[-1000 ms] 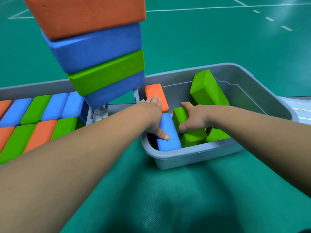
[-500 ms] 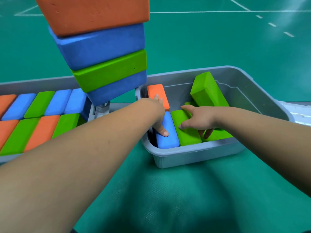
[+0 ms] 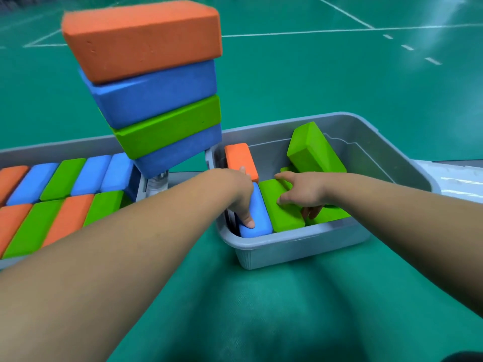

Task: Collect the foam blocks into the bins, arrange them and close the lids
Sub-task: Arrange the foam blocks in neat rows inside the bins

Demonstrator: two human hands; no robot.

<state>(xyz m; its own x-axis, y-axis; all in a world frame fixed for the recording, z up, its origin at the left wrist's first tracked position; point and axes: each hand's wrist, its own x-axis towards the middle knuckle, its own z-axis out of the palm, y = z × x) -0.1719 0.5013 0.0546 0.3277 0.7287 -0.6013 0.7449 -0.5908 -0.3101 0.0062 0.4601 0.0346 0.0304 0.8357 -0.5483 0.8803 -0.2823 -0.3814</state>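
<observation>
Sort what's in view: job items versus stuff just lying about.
Job: left hand, right hand, blue block, flat green block, tilted green block, orange block, right bin, left bin, block stack.
Lying about: floor lines; pale panel, possibly a lid.

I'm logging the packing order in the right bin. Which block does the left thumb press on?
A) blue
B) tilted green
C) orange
A: the left hand has its thumb on the blue block, beside the flat green block.
</observation>
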